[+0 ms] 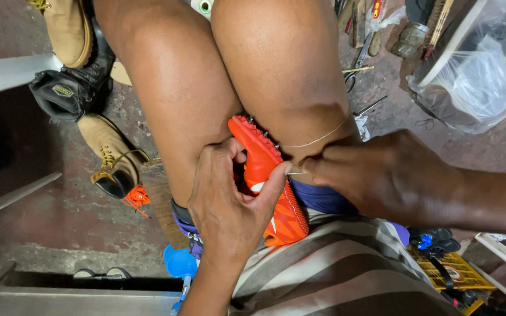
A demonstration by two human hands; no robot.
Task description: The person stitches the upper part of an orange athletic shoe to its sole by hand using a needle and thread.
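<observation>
A person seated over a concrete floor [42, 234] works on an orange spiked shoe [267, 175] clamped between the knees, the shoe serving as the centre of the scene. Far left of the shoe lie a black boot [74, 82] and tan work boots [112, 155], one with an orange lace end. Just left of the shoe, the left hand [229, 199] is closed around its side, fingers curled behind the upper and the thumb pressed flat against its right edge. The shoe's long axis runs from the spiked end, up between the knees, down toward the lap and the striped shorts [346, 269]. At the shoe's right edge, almost touching the left thumb, the right hand [382, 175] is pinched shut on a thin needle [297, 173], whose tip meets the shoe; both hands are equally close. A pale thread [323, 137] arcs from that point up across the right knee. Further right of the shoe sit scissors [358, 61], scattered tools and a clear plastic bag [475, 82].
</observation>
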